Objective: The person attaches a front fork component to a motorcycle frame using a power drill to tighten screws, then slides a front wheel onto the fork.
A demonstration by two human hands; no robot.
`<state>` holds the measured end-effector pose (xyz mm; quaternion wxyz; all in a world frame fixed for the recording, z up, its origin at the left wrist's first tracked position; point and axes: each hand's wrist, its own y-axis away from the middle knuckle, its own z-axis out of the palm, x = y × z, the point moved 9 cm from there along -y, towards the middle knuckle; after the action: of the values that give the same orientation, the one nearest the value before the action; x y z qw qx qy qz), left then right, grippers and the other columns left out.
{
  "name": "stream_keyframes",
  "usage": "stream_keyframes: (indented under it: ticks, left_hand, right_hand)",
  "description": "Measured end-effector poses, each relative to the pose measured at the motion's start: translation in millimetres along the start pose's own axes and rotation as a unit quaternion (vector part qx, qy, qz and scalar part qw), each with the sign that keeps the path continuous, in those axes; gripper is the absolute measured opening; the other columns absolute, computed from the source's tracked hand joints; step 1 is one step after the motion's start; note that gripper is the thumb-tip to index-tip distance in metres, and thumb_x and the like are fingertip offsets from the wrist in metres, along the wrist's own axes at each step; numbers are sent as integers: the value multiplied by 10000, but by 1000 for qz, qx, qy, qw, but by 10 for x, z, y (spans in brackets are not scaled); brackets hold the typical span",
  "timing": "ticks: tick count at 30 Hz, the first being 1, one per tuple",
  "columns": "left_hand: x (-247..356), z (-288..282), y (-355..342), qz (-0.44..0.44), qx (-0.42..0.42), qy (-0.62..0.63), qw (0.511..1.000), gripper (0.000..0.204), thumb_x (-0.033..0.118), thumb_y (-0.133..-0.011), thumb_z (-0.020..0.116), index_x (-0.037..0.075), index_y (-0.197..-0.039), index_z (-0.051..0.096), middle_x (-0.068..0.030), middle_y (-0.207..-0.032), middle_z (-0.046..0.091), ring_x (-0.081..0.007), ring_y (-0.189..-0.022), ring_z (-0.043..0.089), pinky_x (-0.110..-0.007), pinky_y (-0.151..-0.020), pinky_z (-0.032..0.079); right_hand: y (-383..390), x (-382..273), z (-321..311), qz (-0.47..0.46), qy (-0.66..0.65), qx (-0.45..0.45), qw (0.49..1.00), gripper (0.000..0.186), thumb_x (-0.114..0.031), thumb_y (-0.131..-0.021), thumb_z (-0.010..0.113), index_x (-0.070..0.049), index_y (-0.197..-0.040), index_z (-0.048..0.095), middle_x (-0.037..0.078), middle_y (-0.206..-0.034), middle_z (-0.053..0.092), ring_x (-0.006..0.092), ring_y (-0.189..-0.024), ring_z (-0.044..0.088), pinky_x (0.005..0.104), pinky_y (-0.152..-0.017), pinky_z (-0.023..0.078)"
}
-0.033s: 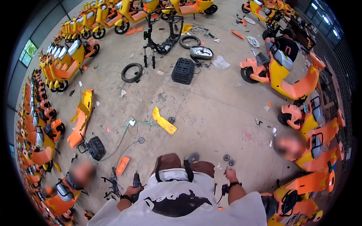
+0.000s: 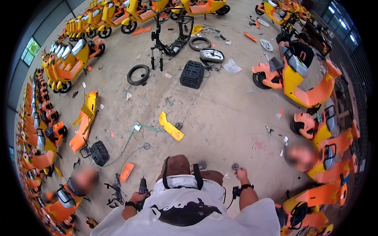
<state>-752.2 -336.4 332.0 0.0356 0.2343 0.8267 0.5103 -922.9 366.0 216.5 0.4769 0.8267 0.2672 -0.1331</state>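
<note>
My left hand (image 2: 137,197) is closed around the grip of a dark power drill (image 2: 143,185) with red accents, its nose pointing ahead beside my left thigh. Ahead and to the right, my right hand (image 2: 242,174) reaches low, its fingers closed at the edge of a small grey round disc (image 2: 235,166) with a hub in its middle. Whether the disc is lifted off the floor, I cannot tell. No second disc shows; the spot under my right hand is hidden. A dark strapped device (image 2: 236,192) sits on my right wrist.
An orange panel (image 2: 126,172), a yellow panel (image 2: 171,126), black baskets (image 2: 191,74), a tire (image 2: 138,75) and a bare scooter frame (image 2: 173,47) lie or stand on the concrete. Yellow-orange scooters (image 2: 293,78) line both sides. A person (image 2: 302,51) crouches at the far right.
My right hand has moved forward to the grey discs; one of the two is now out of sight by the hand. My left hand keeps the drill in nearly the same place.
</note>
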Motion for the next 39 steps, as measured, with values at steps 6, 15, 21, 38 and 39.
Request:
stream_keyframes:
  ticks: [6,15,21,38,39]
  left_hand:
    - [1812,-7,-803,8,-9,-33,999,610,502,-686,776,-28,-982,717,-184,-932,722,-274,-877,698,-386,-770,518]
    - [4151,-877,-1837,37,10,22,999,492,421,-649,780,8,-914,739,-149,-853,728,-261,-818,711,-375,-732,545]
    - [5508,-1913,-2089,42,108,9,993,515,441,-622,770,15,-909,737,-174,-852,723,-286,-819,715,-378,-762,555]
    - [6119,-1516,-2669,-88,26,27,995,661,567,-659,751,-40,-918,721,-238,-911,709,-352,-915,698,-420,-776,532]
    - [6053,-1470,-2796,-94,24,37,995,657,545,-676,757,-62,-922,712,-238,-916,710,-348,-912,701,-421,-771,529]
  right_hand:
    - [-806,-4257,-333,-328,-58,-18,943,230,-201,-964,559,20,-985,620,69,-725,661,83,-496,475,259,-459,389]
    - [-2103,-2995,-363,-44,102,-38,993,263,-219,-900,614,31,-949,678,106,-732,705,139,-474,524,312,-422,420]
    - [-1653,-3190,-285,149,102,-99,978,164,-147,-877,588,4,-894,649,132,-798,715,136,-456,471,309,-395,364]
    - [-4795,-10448,799,-295,98,-115,944,358,-255,-874,638,83,-971,699,127,-801,740,150,-726,666,291,-714,514]
    - [-4777,-10741,885,-309,87,-116,940,361,-256,-875,644,89,-966,698,127,-801,740,149,-726,666,286,-714,513]
